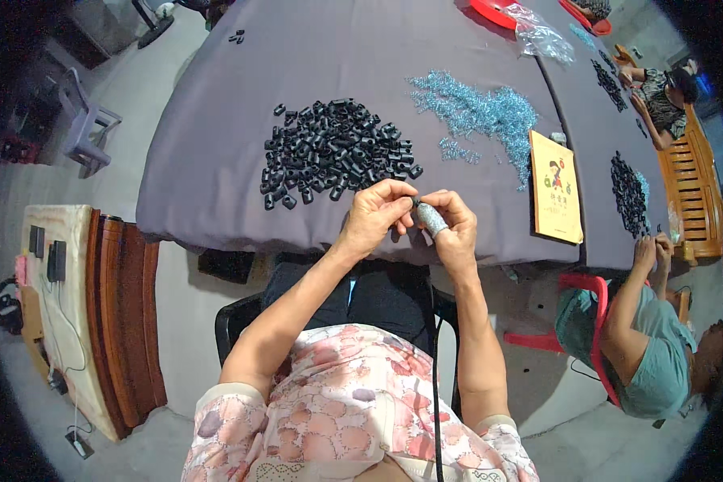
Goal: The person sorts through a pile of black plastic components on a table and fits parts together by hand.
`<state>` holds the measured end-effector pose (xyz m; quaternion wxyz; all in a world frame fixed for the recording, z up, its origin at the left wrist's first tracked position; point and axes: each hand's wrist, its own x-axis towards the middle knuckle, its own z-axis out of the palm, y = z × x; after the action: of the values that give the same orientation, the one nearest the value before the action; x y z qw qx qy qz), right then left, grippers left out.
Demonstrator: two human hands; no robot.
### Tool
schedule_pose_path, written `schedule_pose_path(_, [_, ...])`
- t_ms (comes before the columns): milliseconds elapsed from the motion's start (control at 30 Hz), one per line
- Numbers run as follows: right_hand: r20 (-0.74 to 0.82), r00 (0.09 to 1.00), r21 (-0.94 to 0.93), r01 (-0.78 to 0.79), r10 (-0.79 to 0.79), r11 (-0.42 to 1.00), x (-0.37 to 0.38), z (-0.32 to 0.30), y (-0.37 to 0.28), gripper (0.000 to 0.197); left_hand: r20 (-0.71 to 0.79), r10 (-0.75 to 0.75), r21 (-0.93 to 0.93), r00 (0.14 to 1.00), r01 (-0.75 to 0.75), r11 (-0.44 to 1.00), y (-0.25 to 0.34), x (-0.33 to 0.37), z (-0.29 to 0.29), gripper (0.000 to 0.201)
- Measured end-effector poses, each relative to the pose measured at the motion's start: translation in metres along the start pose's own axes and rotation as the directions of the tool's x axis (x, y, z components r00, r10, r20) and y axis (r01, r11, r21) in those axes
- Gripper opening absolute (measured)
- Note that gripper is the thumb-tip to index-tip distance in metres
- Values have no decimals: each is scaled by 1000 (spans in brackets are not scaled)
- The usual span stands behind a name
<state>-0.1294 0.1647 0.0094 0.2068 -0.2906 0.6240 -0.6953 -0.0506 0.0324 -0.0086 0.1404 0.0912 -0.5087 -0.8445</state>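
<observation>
While both my hands meet at the worktop (217,161) edge, left hand (375,215) pinches a small black piece (415,201) | right hand (451,225) closed, taped fingertip touching it | black pile (333,153) just beyond | orange-yellow booklet (556,189) right.

Bare grey cloth (217,120) lies open left of the left hand (373,217); black pieces (333,153) crowd just ahead, silvery bits (482,112) ahead-right, a booklet (556,189) right.

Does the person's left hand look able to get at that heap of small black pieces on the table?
Probably yes: the left hand is just below the black pile, with only bare grey cloth between them.
</observation>
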Motion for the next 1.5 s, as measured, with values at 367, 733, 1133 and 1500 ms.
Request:
schedule_pose_path(367, [77, 997, 30, -30, 28, 999, 0, -4, 2, 25, -7, 36, 13, 999, -36, 999, -1, -4, 3, 13])
schedule_pose_path(733, [13, 999, 122, -32, 31, 992, 2, -5, -1, 12, -92, -21, -80, 996, 13, 997, 8, -5, 7, 13])
schedule_pose_path(1133, [32, 998, 12, -49, 48, 999, 1, 1, 2, 13, -15, 20, -51, 1000, -20, 999, 1, -5, 2, 14])
schedule_pose_path(1500, [61, 997, 97, -49, 43, 994, 1, 0, 0, 10, -3, 7, -20, 1000, -7, 1000, 0, -5, 1, 11])
